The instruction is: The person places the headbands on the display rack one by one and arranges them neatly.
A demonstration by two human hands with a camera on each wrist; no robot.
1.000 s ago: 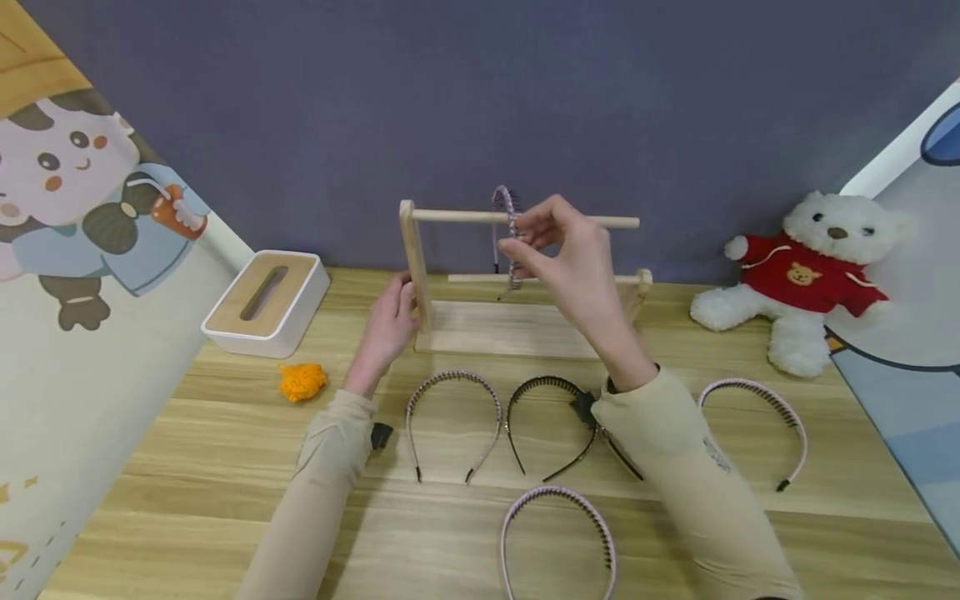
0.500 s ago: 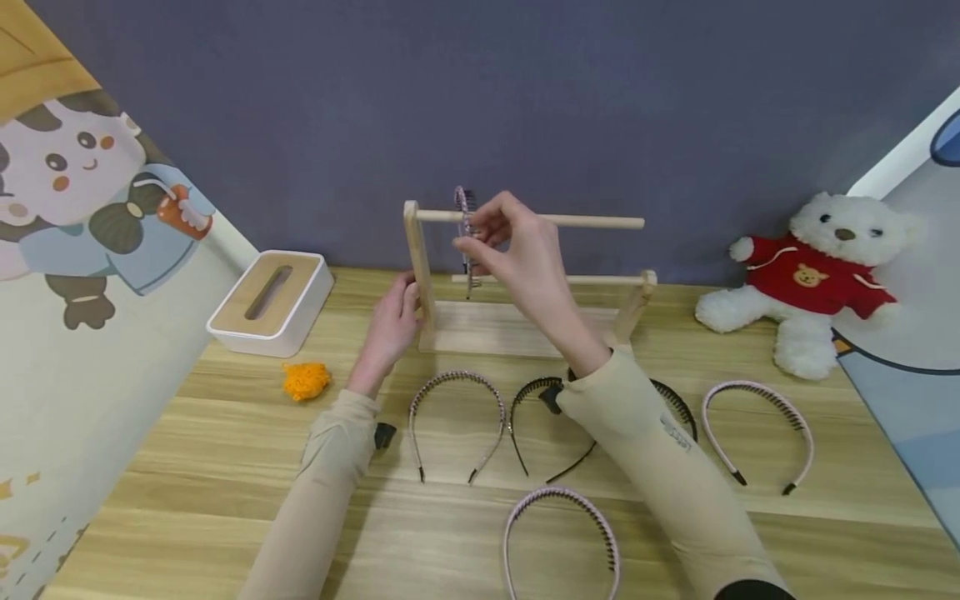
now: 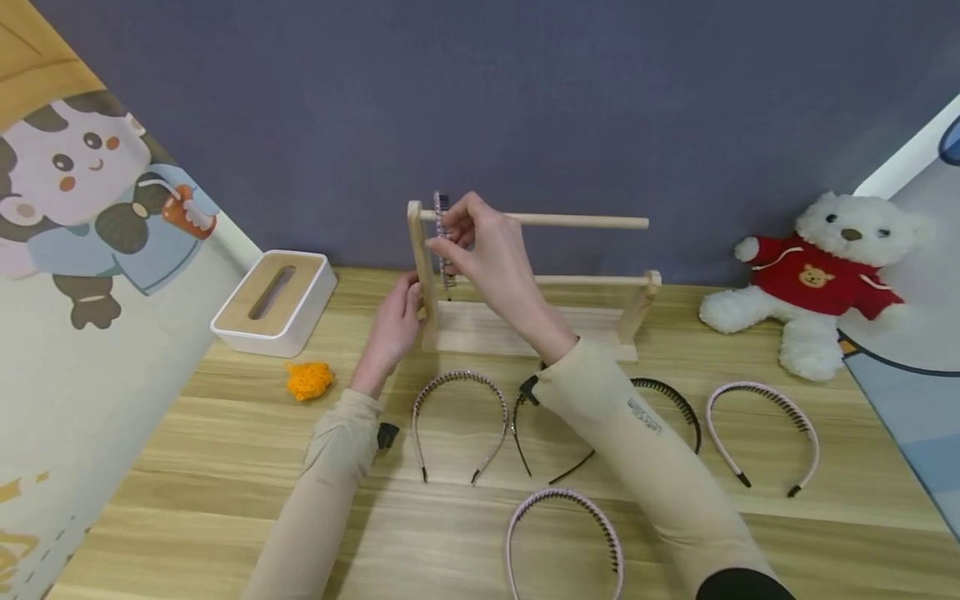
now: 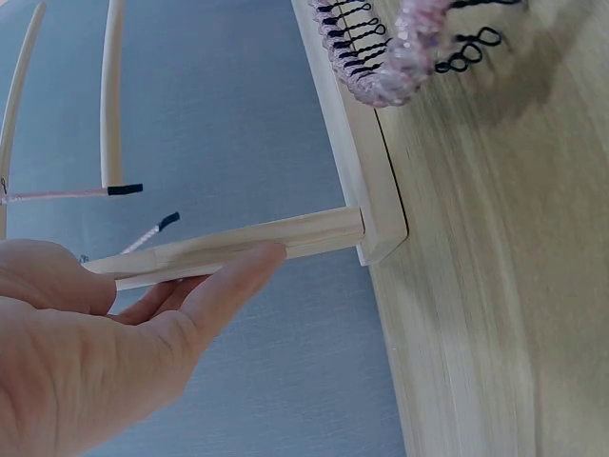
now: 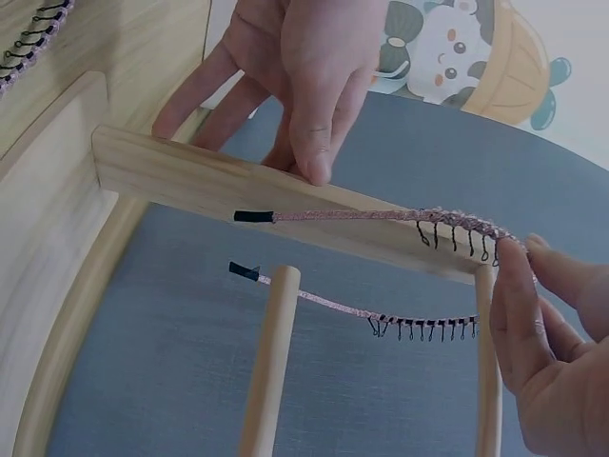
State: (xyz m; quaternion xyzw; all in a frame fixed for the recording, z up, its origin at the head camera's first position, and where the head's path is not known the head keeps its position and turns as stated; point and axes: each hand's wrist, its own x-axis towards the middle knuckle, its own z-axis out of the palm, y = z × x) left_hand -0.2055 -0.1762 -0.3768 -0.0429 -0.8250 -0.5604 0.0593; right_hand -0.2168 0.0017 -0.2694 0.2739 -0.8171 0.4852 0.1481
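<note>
A pinkish headband with dark comb teeth hangs over the upper bar of a wooden rack, close to its left upright. My right hand pinches that headband between thumb and fingers. In the right wrist view, the black-tipped ends of the headband point away from the hand, one on each side of the lower bar. My left hand holds the rack's left upright from outside; in the left wrist view the thumb lies along one face of the upright and other fingers are partly hidden behind it.
In front of the rack lie a pinkish headband, black headbands partly under the right sleeve, and pink headbands at right and front. A tissue box and orange ball are left; a teddy bear sits right.
My right hand has slid the headband leftward along the upper bar, from near its middle to beside the left upright. The left hand keeps its hold on the rack.
</note>
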